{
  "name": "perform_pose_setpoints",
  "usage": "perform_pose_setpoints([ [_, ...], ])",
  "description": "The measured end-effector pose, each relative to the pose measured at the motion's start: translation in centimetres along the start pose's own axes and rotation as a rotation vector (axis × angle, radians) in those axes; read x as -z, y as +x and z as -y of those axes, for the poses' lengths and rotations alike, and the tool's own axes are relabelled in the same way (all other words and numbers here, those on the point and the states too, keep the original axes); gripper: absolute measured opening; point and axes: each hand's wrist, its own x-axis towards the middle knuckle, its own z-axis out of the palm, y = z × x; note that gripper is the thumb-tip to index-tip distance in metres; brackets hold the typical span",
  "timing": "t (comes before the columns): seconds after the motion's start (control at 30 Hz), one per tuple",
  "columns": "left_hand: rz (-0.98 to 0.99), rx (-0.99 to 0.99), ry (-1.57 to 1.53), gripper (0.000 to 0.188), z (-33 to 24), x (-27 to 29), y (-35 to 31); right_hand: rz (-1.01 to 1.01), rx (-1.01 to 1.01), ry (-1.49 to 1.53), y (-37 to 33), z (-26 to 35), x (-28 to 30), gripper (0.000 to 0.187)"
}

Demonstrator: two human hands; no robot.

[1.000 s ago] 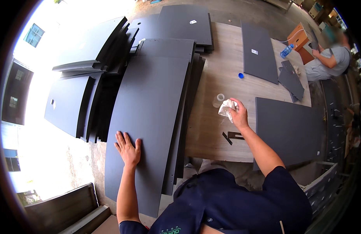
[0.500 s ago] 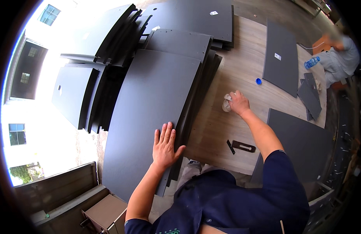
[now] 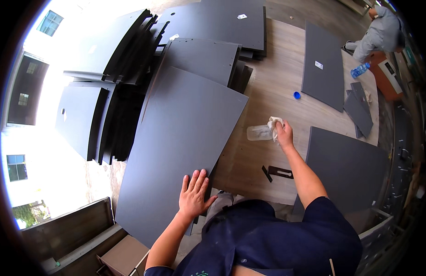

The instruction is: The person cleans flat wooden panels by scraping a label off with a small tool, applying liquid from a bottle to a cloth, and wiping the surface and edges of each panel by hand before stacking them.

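Turning askew on its stack, the top gray panel (image 3: 176, 138) is now jutting its far right corner past the stack's right side; 0.5 s ago it was lying much more in line with the panel beneath (image 3: 199, 55). That lower panel is now showing more of its far end, plus a strip down its left side. For the work, I'd judge, this is leaving the top panel less squarely supported at that corner.

The left hand (image 3: 192, 198) is pressing palm down near the panel's right edge — fingers straight, gripping nothing. Meanwhile the right hand (image 3: 284, 133) is pinching a crumpled white cloth (image 3: 274, 122) above the wooden table (image 3: 282, 69). A clear container (image 3: 258, 133) is now showing beside it, its side turned toward me and its end meeting the cloth; I can't tell whether those fingers are also holding it. A blue cap (image 3: 297, 95) is lying farther off, and a dark slotted bracket (image 3: 280, 172) is resting nearer the person. Across the table a co-worker (image 3: 378, 34) is bending over — clear now of the orange box (image 3: 383, 78).
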Motion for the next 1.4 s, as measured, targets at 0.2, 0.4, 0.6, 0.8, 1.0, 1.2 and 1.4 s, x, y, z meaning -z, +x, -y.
perform_pose_setpoints([
  [0.2, 0.022, 0.008, -0.004, 0.068, 0.1, 0.2, -0.2, 0.108, 0.590, -0.803, -2.1, 5.7, -0.1, 0.029],
  [0.4, 0.001, -0.015, -0.064, 0.064, 0.2, 0.3, -0.3, 0.273, 0.623, -0.959, -2.8, 3.7, -1.2, 0.040],
  [0.6, -0.034, -0.012, -0.166, 0.069, 1.5, 0.9, -0.8, 0.235, 0.697, -0.915, -3.7, 5.4, -1.8, 0.039],
  [0.8, -0.209, 0.186, -0.184, 0.066, 6.6, 1.1, -1.8, 0.205, 0.691, -0.882, -3.9, 9.4, -0.5, 0.039],
  [1.0, -0.314, 0.626, -0.077, 0.067, 15.8, 0.2, -3.5, 0.080, 0.608, -0.253, -4.1, 20.0, -0.5, 0.030],
  [1.2, -0.290, 0.778, -0.002, 0.067, 18.2, 0.5, -0.8, 0.605, 0.902, -0.388, -12.9, 24.8, -13.3, 0.037],
  [1.4, -0.300, 0.753, -0.006, 0.065, 18.3, 0.0, -0.8, 0.748, 1.023, -0.842, -16.4, 20.6, -17.1, 0.069],
])
